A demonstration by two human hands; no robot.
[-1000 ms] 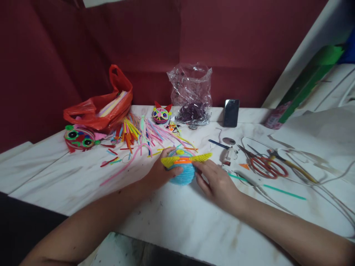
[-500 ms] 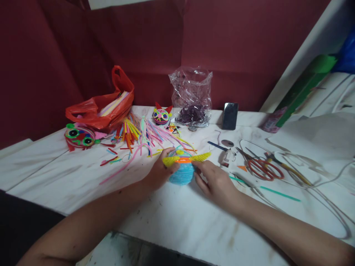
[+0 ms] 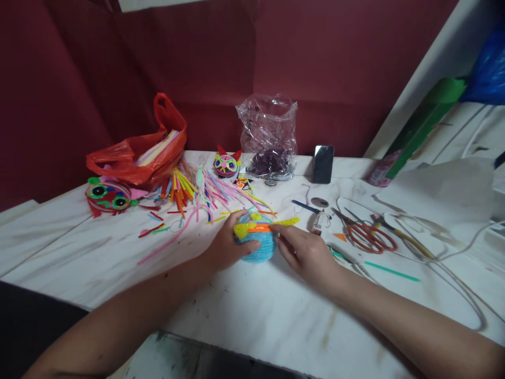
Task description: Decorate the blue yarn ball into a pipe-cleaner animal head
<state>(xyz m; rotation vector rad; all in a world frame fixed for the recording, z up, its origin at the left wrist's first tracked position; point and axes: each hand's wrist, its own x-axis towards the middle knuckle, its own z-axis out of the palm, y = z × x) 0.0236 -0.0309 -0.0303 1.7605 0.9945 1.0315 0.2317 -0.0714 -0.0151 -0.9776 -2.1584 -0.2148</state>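
Observation:
A round craft ball (image 3: 258,251), wrapped in light blue pipe cleaner, rests at the middle of the table's front part. It has an orange band across it and a small yellow knob on top. My left hand (image 3: 231,238) is closed around its left side, thumb lying across the front. A yellow wing-like piece (image 3: 244,230) sits at the left end of the band. On the other side, my right hand (image 3: 302,247) pinches near the base of a second yellow wing-like piece (image 3: 290,222), which sticks out to the right. The fingertips touch the ball's edge.
Scissors (image 3: 369,239), a glue bottle (image 3: 321,222) and a cable lie to the right. Behind are bundled pipe cleaners (image 3: 183,187), a red plastic bag (image 3: 130,152), two decorated face balls (image 3: 108,196), a clear bag (image 3: 268,137) and a phone (image 3: 322,164).
My left thumb has shifted right across the ball's front. The right hand still pinches by the right wing, almost in place. The whole view has shifted slightly.

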